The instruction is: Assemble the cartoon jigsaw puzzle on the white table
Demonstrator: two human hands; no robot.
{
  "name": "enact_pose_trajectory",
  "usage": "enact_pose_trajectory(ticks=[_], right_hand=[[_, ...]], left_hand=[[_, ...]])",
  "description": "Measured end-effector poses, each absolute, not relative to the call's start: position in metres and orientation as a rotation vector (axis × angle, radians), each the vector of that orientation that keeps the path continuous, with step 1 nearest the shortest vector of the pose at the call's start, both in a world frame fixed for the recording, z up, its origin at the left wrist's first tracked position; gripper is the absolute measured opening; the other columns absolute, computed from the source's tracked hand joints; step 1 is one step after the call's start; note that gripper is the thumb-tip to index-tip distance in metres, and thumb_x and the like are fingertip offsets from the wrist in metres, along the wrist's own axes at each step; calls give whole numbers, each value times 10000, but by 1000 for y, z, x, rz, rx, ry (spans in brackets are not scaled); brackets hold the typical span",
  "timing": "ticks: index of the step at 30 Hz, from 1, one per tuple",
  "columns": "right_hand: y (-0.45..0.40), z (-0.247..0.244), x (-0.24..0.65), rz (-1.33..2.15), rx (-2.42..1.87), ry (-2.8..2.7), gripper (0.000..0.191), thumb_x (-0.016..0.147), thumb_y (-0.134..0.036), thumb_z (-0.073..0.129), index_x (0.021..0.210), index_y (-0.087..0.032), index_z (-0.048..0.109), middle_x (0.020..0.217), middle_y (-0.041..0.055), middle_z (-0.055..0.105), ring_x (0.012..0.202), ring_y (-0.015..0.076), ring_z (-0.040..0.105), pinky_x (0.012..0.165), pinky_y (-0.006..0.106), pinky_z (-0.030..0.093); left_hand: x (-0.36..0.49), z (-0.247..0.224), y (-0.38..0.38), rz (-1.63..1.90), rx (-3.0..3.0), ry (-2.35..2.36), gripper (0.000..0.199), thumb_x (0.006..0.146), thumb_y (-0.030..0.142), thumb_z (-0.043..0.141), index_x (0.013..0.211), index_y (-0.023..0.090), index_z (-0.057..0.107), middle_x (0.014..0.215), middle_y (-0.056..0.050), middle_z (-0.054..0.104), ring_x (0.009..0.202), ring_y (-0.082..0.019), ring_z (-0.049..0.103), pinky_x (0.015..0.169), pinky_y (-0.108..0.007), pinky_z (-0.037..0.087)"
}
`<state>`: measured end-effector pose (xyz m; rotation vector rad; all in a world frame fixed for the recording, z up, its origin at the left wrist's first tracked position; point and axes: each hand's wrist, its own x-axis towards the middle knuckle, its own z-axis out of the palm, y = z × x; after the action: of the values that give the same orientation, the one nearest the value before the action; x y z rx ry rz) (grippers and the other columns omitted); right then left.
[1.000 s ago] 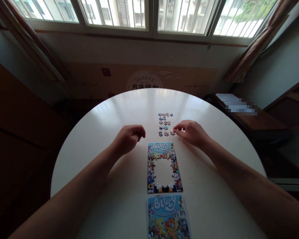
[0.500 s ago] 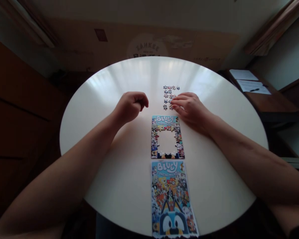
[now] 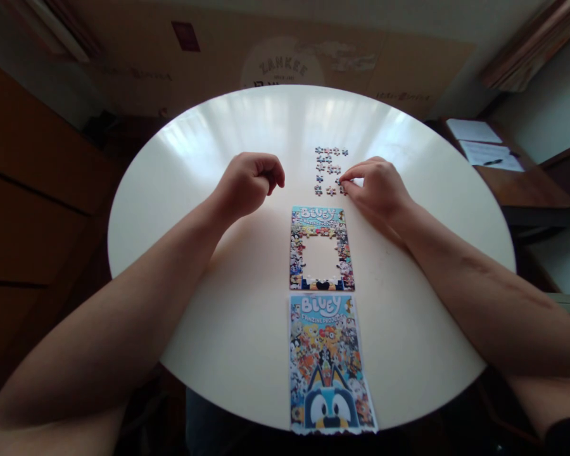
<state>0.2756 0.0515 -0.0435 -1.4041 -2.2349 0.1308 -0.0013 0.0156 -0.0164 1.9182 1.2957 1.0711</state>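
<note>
My right hand [image 3: 377, 187] pinches a small jigsaw puzzle piece [image 3: 339, 182] between thumb and fingertips, at the right side of the loose puzzle pieces [image 3: 328, 152] laid in rows. My left hand [image 3: 251, 183] is curled closed just left of these rows, and nothing shows in its fingers. Nearer to me lies the partly assembled jigsaw puzzle [image 3: 296, 253], a finished border around an open middle where the white table shows. Directly below it is a printed reference picture [image 3: 325, 364] with the same title and a large blue dog's face.
A white oval table [image 3: 194, 335] carries everything. At the right, a brown side table [image 3: 508, 183] holds papers [image 3: 491, 155] and a pen [image 3: 494, 162]. A wall with printed lettering [image 3: 284, 66] stands behind the table.
My right hand has drawn slightly right, with its fingertips now pinched on a piece at the rows' right side. The left hand stays curled. The whole view has shifted a little.
</note>
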Motion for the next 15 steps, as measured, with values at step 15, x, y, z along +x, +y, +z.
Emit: enact_pose_trajectory(ticks=[15], right_hand=[[60,-39,268,377,-1452,-2102,215,786,-209,632,995,-214,686,928,49,760,869,231,662,839,414,494]], left_hand=[[-6,-18,17,1027,1984,1308,271,578,102,397,619,166,658,504,15,542,469,-100,442,461,-236,318]])
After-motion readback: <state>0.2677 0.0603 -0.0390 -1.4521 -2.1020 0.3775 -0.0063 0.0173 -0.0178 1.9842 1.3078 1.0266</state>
